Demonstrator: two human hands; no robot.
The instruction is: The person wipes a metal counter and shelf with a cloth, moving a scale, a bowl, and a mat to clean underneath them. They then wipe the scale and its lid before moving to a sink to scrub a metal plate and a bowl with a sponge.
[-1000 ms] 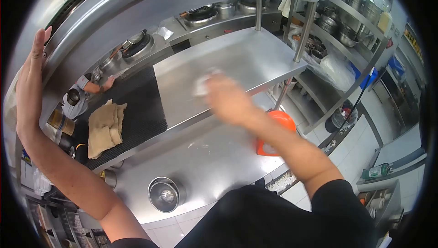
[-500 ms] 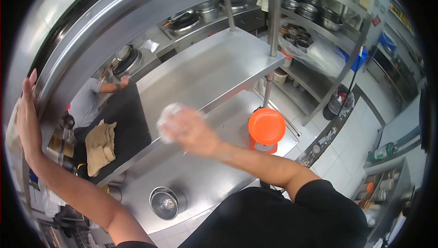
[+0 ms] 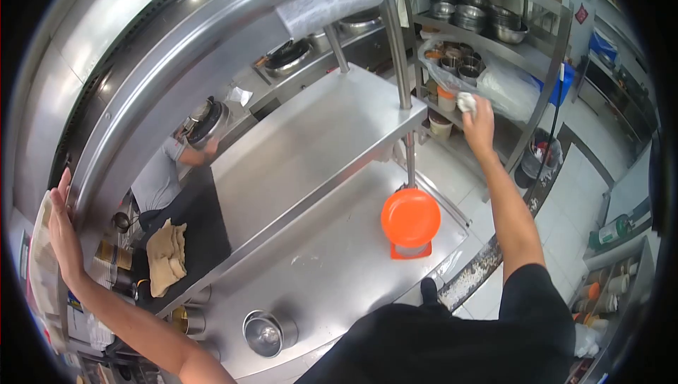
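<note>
My right hand (image 3: 479, 122) is stretched out to the right past the end of the steel shelf (image 3: 311, 137), closed around a small white cloth (image 3: 466, 103). It is held in the air in front of the wire rack of metal bowls (image 3: 487, 24). My left hand (image 3: 62, 232) lies flat and open against the curved steel hood edge (image 3: 141, 94) at the far left. An orange lidded container (image 3: 410, 220) stands on the steel counter (image 3: 332, 271) below my right arm.
A black mat (image 3: 201, 232) with a tan folded cloth (image 3: 167, 257) lies on the shelf's left end. A steel pot (image 3: 267, 333) sits in the counter. Another person in a grey shirt (image 3: 159, 179) works at the burners behind. A paper ticket (image 3: 332, 2) hangs overhead.
My right hand swept with the white cloth from the middle of the shelf toward me, then swung out to the right beyond the shelf's end. My left hand slid lower along the hood.
</note>
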